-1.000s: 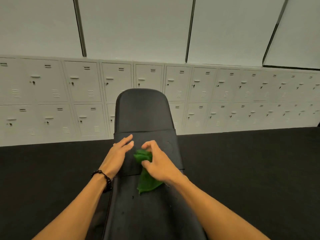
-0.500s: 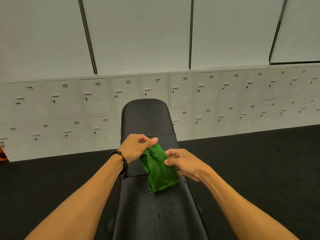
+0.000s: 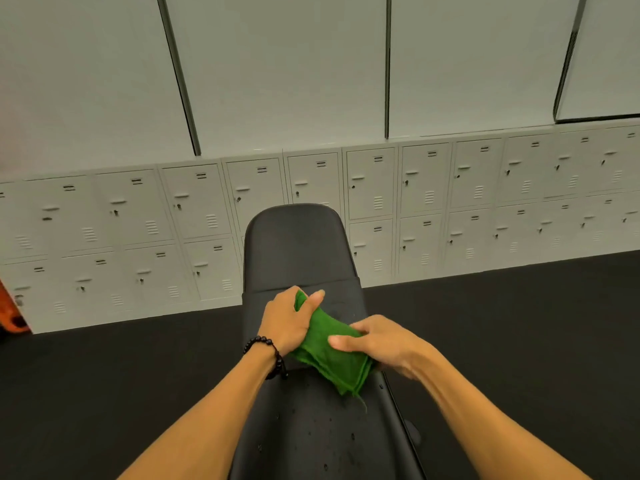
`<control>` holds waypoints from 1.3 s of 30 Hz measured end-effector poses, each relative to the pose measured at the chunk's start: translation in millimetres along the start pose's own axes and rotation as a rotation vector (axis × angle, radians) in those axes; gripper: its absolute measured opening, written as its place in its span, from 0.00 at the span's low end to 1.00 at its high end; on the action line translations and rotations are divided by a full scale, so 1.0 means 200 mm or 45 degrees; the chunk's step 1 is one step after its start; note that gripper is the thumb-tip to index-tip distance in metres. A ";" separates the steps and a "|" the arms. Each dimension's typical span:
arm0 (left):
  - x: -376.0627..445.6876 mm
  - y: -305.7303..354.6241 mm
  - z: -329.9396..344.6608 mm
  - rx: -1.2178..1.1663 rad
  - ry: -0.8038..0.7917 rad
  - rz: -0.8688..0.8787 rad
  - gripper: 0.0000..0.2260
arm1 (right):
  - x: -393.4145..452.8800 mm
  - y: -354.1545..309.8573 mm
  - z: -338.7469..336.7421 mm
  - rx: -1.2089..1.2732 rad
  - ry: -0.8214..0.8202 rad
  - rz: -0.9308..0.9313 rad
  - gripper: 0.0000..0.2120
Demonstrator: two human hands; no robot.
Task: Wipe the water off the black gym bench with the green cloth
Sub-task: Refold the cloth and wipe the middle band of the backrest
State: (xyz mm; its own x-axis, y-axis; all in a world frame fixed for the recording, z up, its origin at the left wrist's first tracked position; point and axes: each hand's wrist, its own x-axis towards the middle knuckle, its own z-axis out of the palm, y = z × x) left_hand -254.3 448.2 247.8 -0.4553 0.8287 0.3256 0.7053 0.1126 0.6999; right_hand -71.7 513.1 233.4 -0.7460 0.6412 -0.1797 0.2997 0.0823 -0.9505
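Observation:
The black gym bench (image 3: 298,251) runs away from me, its backrest raised at the far end. Water droplets (image 3: 311,434) dot the near part of the seat. The green cloth (image 3: 327,355), folded into layers, is held just above the bench's middle by both hands. My left hand (image 3: 289,320), with a black bead bracelet at the wrist, grips its upper left end. On the cloth's right side my right hand (image 3: 377,339) pinches it, thumb on top.
White lockers (image 3: 194,230) in two rows line the wall behind the bench. Dark rubber floor (image 3: 502,341) lies on both sides. An orange object (image 3: 12,313) shows at the far left edge.
My left hand has taken hold of the cloth, which was in my right hand alone. The cloth is now folded and held lower between both hands. My view has tilted.

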 end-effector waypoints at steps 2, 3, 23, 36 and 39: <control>0.01 -0.02 0.04 -0.001 0.087 -0.034 0.23 | 0.03 0.01 -0.05 0.246 0.059 0.041 0.17; 0.02 -0.03 0.07 -0.010 0.111 -0.060 0.23 | 0.06 0.01 -0.05 0.375 0.089 0.050 0.15; 0.24 -0.18 0.06 -0.160 0.124 -0.333 0.22 | 0.53 -0.07 0.08 -0.509 0.833 -0.382 0.06; 0.18 -0.33 -0.07 -0.518 -0.149 -0.375 0.08 | 0.50 -0.12 0.09 -0.977 1.073 -0.167 0.14; 0.16 -0.33 -0.07 -0.585 -0.066 -0.352 0.06 | 0.51 -0.13 0.19 -0.846 1.059 -0.104 0.20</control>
State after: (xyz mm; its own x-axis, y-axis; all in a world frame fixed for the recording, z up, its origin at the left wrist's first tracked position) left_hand -323.4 459.4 220.2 -0.5550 0.8292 0.0665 0.2476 0.0884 0.9648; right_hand -177.9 546.7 229.4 -0.2133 0.9134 0.3468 0.7183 0.3872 -0.5781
